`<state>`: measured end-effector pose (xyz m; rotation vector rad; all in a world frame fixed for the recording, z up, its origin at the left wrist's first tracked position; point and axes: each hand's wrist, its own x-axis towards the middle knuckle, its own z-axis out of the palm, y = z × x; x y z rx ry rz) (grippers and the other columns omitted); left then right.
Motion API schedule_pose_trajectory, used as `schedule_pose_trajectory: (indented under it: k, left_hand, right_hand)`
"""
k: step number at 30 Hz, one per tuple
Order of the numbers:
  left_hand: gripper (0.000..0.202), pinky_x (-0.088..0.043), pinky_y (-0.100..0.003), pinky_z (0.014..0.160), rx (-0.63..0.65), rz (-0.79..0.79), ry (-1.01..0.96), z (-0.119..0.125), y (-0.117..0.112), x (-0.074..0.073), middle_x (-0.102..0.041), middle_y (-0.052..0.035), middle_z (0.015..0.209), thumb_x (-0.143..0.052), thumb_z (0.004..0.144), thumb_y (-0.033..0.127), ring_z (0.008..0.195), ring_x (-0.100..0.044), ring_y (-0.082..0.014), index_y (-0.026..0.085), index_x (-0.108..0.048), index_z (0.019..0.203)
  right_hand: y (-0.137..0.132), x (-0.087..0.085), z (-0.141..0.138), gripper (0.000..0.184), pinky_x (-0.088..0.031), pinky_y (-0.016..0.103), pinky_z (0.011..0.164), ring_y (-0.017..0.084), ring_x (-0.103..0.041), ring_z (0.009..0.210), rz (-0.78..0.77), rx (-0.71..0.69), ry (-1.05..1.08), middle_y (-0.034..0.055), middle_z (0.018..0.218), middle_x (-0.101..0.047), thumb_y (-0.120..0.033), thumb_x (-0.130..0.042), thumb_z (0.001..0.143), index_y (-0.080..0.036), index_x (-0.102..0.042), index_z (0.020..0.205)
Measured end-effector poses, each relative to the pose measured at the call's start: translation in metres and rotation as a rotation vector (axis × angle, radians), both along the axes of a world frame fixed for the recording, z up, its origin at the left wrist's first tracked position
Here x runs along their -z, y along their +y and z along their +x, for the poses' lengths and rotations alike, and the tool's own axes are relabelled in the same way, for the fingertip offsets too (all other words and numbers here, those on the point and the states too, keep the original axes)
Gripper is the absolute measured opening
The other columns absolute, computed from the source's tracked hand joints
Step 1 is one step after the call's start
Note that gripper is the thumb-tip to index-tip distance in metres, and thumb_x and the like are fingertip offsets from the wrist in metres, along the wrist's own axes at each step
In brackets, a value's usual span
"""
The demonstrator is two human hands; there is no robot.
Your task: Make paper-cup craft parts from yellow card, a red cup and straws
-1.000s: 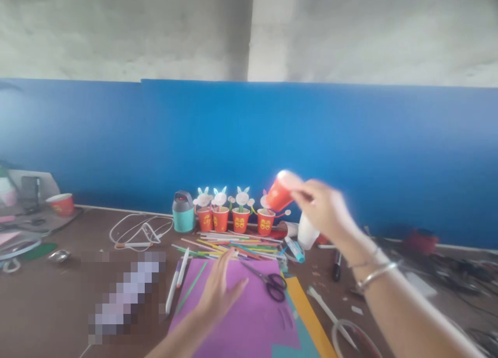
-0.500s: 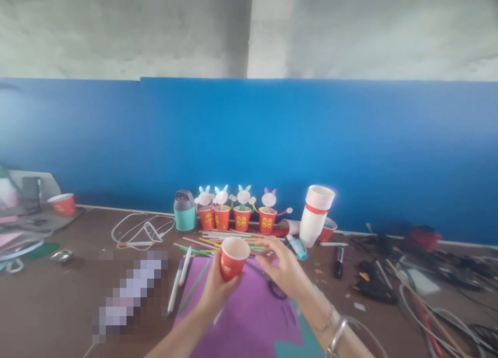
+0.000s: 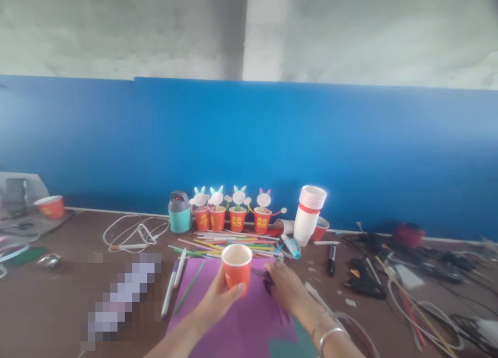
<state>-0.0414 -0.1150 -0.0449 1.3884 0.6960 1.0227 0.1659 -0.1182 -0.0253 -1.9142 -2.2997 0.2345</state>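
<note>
- Lower than half a second ago: red cup [image 3: 236,267], then raised over the purple sheet [image 3: 241,327], now down at the sheet's far edge. Also dropped: right hand [image 3: 286,290], from beside the cup's rim to the sheet.
- Far left on the counter [image 3: 58,306]: white pens [image 3: 171,288], just beside the sheet, untouched.
- Left hand [image 3: 218,301]: wrapped round the cup's near side, thumb and fingers closed on its wall, keeping it upright with the mouth up. Cup's base hidden, so resting or just clear of the sheet, cannot tell.
- Step in hand, by the look of it: steadying the cup while going for a tool.
- Right hand: palm down, fingers loosely bent over the black scissors [image 3: 257,272], touching them. Gripping or merely resting, cannot tell.
- Taking up the scissors calls for fingers through the loops, clear of the cup.
- Further right, by the blue wall: stack of cups [image 3: 309,212], well apart.
</note>
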Motion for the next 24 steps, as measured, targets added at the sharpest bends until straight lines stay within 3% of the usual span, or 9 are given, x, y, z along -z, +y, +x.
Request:
schedule_pose_trajectory:
  k: [3, 6, 10, 14, 19, 24]
  left_hand:
    - [0.063, -0.042, -0.042, 0.092, 0.133, -0.053, 0.006, 0.001, -0.005, 0.003, -0.058, -0.0123, 0.113, -0.067, 0.071, 0.059, 0.101, -0.054, -0.0248, 0.017, -0.054, 0.116]
    - [0.061, -0.038, -0.043, 0.098, 0.168, -0.052, 0.021, 0.004, -0.006, 0.005, -0.056, -0.0119, 0.113, -0.069, 0.071, 0.057, 0.109, -0.050, -0.0266, 0.017, -0.054, 0.115]
    - [0.070, -0.032, -0.043, 0.104, 0.044, -0.023, 0.024, 0.008, -0.002, 0.006, -0.053, -0.0129, 0.121, -0.072, 0.069, 0.050, 0.117, -0.045, -0.0279, 0.019, -0.045, 0.125]
    - [0.076, -0.035, -0.039, 0.102, -0.103, -0.036, 0.012, 0.009, 0.003, 0.003, -0.054, -0.0131, 0.124, -0.073, 0.068, 0.040, 0.114, -0.050, -0.0256, 0.019, -0.036, 0.131]
    - [0.071, -0.042, -0.036, 0.096, -0.320, -0.001, 0.048, 0.008, 0.005, -0.003, -0.061, -0.0101, 0.114, -0.070, 0.068, 0.036, 0.103, -0.058, -0.0227, 0.019, -0.036, 0.129]
    - [0.068, -0.042, -0.037, 0.097, -0.342, 0.049, 0.065, 0.006, 0.003, -0.003, -0.062, -0.0093, 0.115, -0.067, 0.072, 0.035, 0.104, -0.059, -0.0219, 0.021, -0.036, 0.130]
  right_hand:
    - [0.004, -0.002, 0.004, 0.044, -0.040, 0.031, 0.085, 0.026, -0.059, 0.104, -0.003, 0.023, 0.025, 0.0135, 0.107, -0.066, -0.004, -0.051, 0.070, -0.015, -0.059, 0.112]
    - [0.008, 0.000, 0.014, 0.041, -0.042, 0.027, 0.081, 0.022, -0.061, 0.101, -0.010, 0.057, 0.060, 0.0089, 0.106, -0.066, -0.005, -0.047, 0.072, -0.019, -0.059, 0.109]
    - [0.009, 0.010, 0.026, 0.051, -0.042, 0.025, 0.083, 0.019, -0.061, 0.102, 0.015, 0.046, 0.148, 0.0071, 0.115, -0.063, 0.000, -0.044, 0.069, -0.020, -0.057, 0.114]
    - [0.003, 0.012, 0.031, 0.055, -0.043, 0.027, 0.084, 0.020, -0.061, 0.102, 0.121, 0.028, 0.189, 0.0095, 0.121, -0.059, 0.001, -0.039, 0.072, -0.018, -0.053, 0.122]
    - [-0.007, 0.003, 0.032, 0.052, -0.041, 0.035, 0.087, 0.026, -0.060, 0.106, 0.167, 0.194, -0.016, 0.0121, 0.121, -0.060, 0.001, -0.039, 0.075, -0.017, -0.057, 0.120]
    - [-0.011, 0.010, 0.036, 0.043, -0.041, 0.031, 0.083, 0.025, -0.062, 0.100, 0.130, 0.317, -0.064, 0.0112, 0.115, -0.062, -0.006, -0.043, 0.081, -0.017, -0.060, 0.118]
